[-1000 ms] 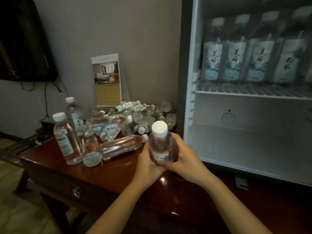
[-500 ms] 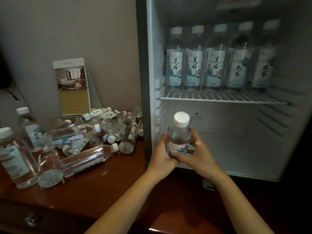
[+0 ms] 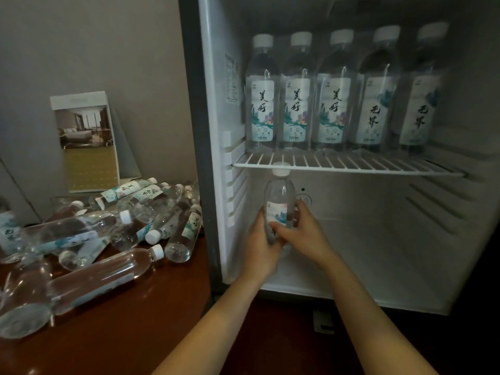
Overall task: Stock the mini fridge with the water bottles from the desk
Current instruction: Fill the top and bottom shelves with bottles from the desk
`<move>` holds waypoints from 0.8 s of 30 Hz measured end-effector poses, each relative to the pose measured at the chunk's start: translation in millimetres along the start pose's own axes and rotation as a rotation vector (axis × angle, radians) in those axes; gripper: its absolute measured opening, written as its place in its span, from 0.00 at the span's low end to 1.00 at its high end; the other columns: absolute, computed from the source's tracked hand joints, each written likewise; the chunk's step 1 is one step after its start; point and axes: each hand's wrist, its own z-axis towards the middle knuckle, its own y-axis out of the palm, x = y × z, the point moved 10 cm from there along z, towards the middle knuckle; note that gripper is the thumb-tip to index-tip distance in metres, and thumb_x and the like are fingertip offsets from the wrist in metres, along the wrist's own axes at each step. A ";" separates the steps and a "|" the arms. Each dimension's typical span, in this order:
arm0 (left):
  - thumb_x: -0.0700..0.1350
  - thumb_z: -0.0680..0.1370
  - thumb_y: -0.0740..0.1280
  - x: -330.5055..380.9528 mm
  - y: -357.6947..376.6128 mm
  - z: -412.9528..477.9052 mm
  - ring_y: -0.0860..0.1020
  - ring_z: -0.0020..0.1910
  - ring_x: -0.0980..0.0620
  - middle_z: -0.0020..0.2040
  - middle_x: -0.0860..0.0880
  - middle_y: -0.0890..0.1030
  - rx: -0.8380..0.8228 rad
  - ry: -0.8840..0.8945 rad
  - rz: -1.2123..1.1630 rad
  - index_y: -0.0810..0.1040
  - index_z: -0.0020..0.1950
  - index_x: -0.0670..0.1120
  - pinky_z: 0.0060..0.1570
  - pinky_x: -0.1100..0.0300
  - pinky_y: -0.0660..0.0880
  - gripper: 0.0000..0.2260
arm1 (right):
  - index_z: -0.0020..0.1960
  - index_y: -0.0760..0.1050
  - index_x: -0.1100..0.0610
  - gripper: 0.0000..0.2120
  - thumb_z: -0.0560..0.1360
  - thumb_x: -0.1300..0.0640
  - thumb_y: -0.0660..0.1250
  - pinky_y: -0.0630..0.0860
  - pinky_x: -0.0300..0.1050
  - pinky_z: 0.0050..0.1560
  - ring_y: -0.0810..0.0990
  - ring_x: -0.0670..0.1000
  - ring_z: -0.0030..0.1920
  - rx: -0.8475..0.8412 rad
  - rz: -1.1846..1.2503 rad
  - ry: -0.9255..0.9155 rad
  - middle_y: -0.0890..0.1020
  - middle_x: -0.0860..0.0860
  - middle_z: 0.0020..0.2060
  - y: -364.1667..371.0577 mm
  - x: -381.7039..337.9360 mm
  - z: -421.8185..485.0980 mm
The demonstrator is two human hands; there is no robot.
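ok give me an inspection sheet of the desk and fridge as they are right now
surface: dark wood desk, glossy, beside the open fridge
job's things: one bottle upright in the fridge's lower compartment, under the wire shelf; five bottles upright in a row on that shelf; a pile of bottles lying on the desk
clutter: a photo card propped up at the back of the desk
grippers: left hand and right hand both grip the bottle low down
cables: nothing seen
surroundings: grey wall behind the desk
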 end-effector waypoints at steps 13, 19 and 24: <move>0.36 0.76 0.63 -35.9 -2.7 25.5 0.72 0.65 0.50 0.66 0.47 0.72 0.107 -0.048 0.279 0.62 0.73 0.46 0.62 0.62 0.69 0.26 | 0.64 0.64 0.59 0.23 0.73 0.60 0.70 0.75 0.36 0.45 0.77 0.47 0.48 0.000 -0.003 0.010 0.77 0.51 0.51 19.7 16.8 55.6; 0.34 0.76 0.61 -34.5 -5.5 35.5 0.70 0.67 0.50 0.67 0.46 0.73 0.081 -0.017 0.239 0.62 0.74 0.46 0.67 0.58 0.67 0.27 | 0.66 0.63 0.60 0.26 0.73 0.59 0.70 0.77 0.46 0.53 0.78 0.52 0.54 -0.015 -0.037 0.004 0.78 0.53 0.56 26.5 20.6 72.9; 0.34 0.75 0.61 -38.7 -6.5 41.5 0.70 0.67 0.50 0.68 0.45 0.72 0.078 -0.050 0.226 0.61 0.74 0.46 0.67 0.57 0.67 0.27 | 0.66 0.63 0.60 0.26 0.73 0.60 0.70 0.76 0.45 0.54 0.79 0.55 0.56 -0.032 -0.036 0.001 0.78 0.57 0.58 33.9 22.1 78.7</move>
